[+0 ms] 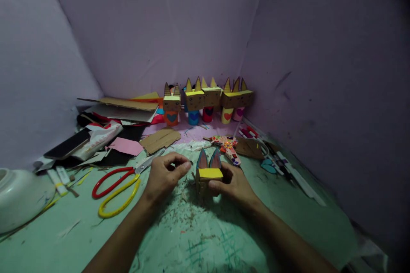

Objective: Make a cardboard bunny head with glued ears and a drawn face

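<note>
In my right hand is a small cardboard cat head with a yellow top and two pointed ears, dark pink with blue edges. The thumb lies on its near side and the fingers wrap behind the right side. My left hand is just left of the head, apart from it, thumb and forefinger pinched. A tiny dark bit shows at those fingertips, too small to name. Close to the left wrist lie large scissors with one red and one yellow handle. Beyond the cat head is a patterned glue gun.
Several finished cardboard cat figures stand along the back wall. Cardboard sheets and paper scraps pile up at the left, near a white rounded pot. Markers and long tools line the right wall. Brown crumbs litter the green tabletop.
</note>
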`<action>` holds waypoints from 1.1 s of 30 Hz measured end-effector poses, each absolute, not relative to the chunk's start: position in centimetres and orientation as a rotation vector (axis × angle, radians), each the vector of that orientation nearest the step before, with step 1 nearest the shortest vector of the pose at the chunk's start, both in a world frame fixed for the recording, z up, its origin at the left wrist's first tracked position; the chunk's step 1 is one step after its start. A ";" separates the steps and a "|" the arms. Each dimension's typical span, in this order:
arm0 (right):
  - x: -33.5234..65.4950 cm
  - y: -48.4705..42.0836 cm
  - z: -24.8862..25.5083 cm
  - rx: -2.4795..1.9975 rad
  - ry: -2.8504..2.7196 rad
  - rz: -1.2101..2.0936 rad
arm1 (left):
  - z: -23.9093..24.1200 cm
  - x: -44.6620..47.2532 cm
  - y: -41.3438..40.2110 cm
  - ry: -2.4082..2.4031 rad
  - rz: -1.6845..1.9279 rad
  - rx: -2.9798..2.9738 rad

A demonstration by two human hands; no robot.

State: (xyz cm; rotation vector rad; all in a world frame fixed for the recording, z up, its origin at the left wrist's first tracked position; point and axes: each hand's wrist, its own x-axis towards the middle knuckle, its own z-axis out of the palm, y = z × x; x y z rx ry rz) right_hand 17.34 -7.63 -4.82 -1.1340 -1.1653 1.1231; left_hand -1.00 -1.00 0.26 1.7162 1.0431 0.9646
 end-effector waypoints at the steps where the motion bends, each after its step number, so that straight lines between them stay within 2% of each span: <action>1: 17.3 -7.7 -4.8 -1.139 -1.175 1.129 | 0.3 -0.8 -1.1 1.039 0.942 1.737; 23: 16.9 -7.7 -4.7 -1.124 -1.196 1.076 | -0.2 -0.3 -1.4 1.024 0.828 1.995; 30: 17.1 -7.9 -4.5 -1.062 -1.112 1.132 | -0.2 -0.3 -1.2 1.039 0.918 1.954; 33: 17.2 -8.0 -4.5 -1.003 -1.022 1.166 | 0.6 -1.0 -0.7 1.220 0.999 1.886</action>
